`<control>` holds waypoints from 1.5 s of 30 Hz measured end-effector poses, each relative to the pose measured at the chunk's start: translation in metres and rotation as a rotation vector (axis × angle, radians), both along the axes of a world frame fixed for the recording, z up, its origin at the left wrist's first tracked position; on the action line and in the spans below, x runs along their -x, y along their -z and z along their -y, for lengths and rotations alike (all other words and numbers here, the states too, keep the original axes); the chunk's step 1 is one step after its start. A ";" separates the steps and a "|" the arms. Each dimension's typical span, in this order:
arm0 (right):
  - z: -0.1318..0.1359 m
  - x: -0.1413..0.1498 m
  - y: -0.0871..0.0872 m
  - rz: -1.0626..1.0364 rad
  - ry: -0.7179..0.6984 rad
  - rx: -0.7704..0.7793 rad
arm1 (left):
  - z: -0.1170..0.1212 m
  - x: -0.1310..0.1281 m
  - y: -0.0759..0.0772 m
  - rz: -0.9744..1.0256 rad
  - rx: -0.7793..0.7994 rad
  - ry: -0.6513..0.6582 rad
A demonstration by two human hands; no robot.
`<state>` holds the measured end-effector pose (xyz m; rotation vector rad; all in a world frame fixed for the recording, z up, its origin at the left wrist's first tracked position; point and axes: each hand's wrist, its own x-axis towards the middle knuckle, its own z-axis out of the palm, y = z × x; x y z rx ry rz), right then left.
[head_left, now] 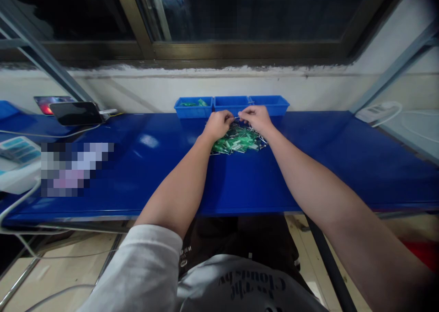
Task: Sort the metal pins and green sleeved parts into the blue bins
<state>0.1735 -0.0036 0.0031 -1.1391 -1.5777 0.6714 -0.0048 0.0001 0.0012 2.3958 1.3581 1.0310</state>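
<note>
Head camera, close above table (154, 174), faces forward and down; window (257, 14) 12 o'clock, shirt (209, 289) 6 o'clock.

My blue table (164, 174) crosses mid-frame. On it I see a pile of green and metal pieces (238, 142) at centre, three blue bins (230, 104) at upper centre, a phone (75, 114) upper left and a white box (20, 174) far left.
</note>
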 end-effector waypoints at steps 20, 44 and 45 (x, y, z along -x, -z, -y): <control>-0.059 -0.058 0.027 0.012 0.365 -0.040 | 0.000 0.002 -0.001 -0.279 0.021 -0.118; 0.007 0.003 0.004 0.561 -0.007 -0.180 | -0.003 0.000 0.000 -0.182 -0.002 0.042; 0.007 0.003 0.004 0.573 -0.018 -0.180 | -0.003 0.000 0.001 -0.158 0.004 0.052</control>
